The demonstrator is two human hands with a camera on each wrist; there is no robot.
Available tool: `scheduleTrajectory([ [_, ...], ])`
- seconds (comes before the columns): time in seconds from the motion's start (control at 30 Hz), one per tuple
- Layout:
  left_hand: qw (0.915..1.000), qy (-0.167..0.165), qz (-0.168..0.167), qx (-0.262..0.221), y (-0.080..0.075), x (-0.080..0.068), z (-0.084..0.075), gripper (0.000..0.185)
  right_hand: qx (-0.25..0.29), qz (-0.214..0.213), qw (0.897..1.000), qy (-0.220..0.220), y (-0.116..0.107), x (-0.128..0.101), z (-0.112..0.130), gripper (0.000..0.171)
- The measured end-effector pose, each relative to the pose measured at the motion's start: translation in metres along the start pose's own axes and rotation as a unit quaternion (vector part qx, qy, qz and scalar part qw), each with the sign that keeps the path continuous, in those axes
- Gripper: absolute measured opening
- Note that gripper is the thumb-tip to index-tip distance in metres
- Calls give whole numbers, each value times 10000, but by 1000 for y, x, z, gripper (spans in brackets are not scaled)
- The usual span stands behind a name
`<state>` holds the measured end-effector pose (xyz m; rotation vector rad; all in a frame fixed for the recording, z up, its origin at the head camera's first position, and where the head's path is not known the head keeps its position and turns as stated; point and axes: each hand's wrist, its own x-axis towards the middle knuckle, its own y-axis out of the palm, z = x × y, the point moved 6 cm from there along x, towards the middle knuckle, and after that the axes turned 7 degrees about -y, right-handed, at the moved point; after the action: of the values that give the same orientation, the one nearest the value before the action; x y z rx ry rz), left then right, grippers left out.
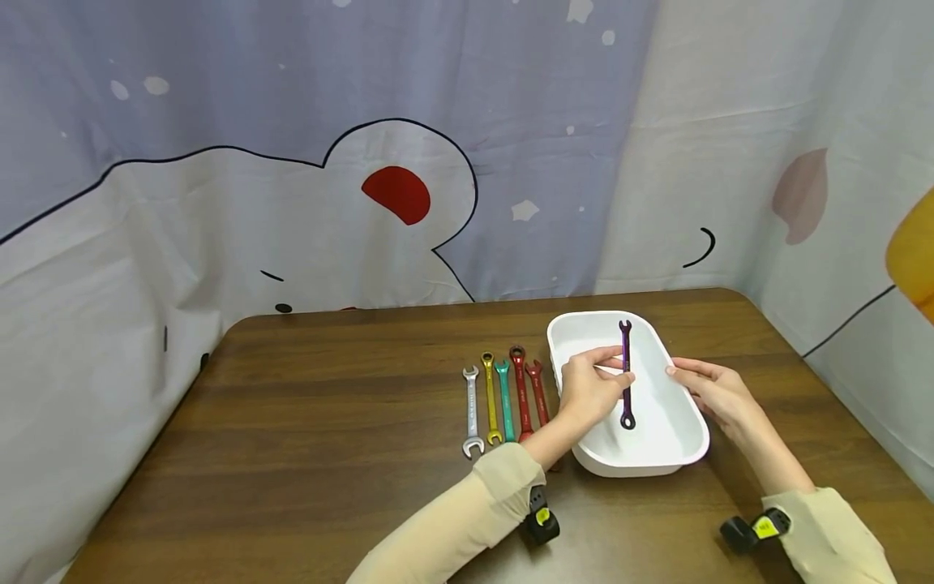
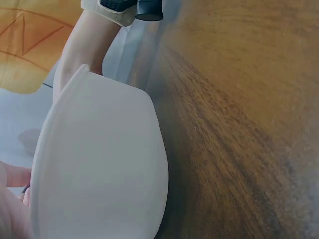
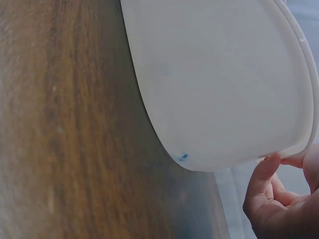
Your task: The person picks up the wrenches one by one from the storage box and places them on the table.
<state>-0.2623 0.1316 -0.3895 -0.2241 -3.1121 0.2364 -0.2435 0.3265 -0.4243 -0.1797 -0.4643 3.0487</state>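
A white tray (image 1: 682, 442) stands on the brown table (image 1: 328, 422), with a purple wrench (image 1: 625, 401) lying lengthwise in it. My left hand (image 1: 622, 364) reaches over the tray's left rim and pinches the wrench's shaft between thumb and forefinger. My right hand (image 1: 674, 371) rests with straight fingers against the tray's right rim. The right wrist view shows that hand's (image 3: 279, 199) thumb touching the rim's underside at the tray's outer wall (image 3: 214, 84). In the left wrist view the tray wall (image 2: 99, 164) fills the left and hides the wrench.
Left of the tray lies a row of wrenches, side by side: silver (image 1: 472, 410), yellow (image 1: 490, 397), teal (image 1: 504, 393), red (image 1: 520, 389) and a second red (image 1: 538, 393). A printed cloth (image 1: 292, 162) hangs behind and to the right of the table.
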Motion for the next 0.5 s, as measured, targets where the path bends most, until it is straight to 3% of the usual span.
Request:
scheduleTrajectory([
  [0.37, 9912, -630, 155, -1154, -20, 1, 5, 31, 83, 8, 10000, 7, -1, 0, 0, 63],
  [0.5, 9890, -745, 190, -1265, -29, 2, 6, 31, 179, 52, 9998, -36, -2, 1, 1, 56],
])
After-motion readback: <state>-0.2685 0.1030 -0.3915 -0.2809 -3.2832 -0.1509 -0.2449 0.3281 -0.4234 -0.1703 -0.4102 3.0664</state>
